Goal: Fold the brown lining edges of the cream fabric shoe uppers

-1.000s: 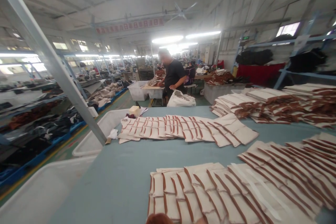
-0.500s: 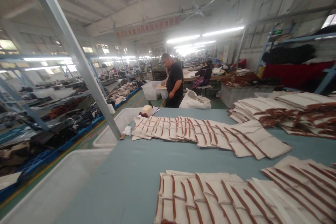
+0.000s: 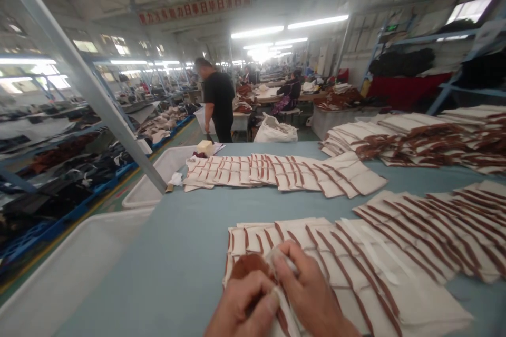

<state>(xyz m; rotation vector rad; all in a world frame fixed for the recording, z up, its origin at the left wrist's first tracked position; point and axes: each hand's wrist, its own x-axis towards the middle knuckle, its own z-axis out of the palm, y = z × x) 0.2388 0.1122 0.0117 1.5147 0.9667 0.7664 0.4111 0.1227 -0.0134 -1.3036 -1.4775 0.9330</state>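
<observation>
Both my hands are at the bottom middle of the view, over the near row of cream fabric pieces with brown trim [image 3: 340,253]. My left hand [image 3: 245,303] is closed, thumb pressed against a cream fabric piece with a brown rounded part [image 3: 249,266]. My right hand [image 3: 310,295] is closed on the same piece, fingers pinching its white edge. The piece lies on the overlapping row on the pale blue table [image 3: 190,253].
A second fanned row of pieces [image 3: 276,171] lies farther back, with stacks [image 3: 415,137] at the right. White bins [image 3: 79,268] stand along the table's left edge beside a slanted metal post [image 3: 98,100]. A person in black [image 3: 219,100] stands beyond the table.
My hands have come into view at the bottom and taken hold of a fabric piece. The view has tilted down, and the person in black has moved left.
</observation>
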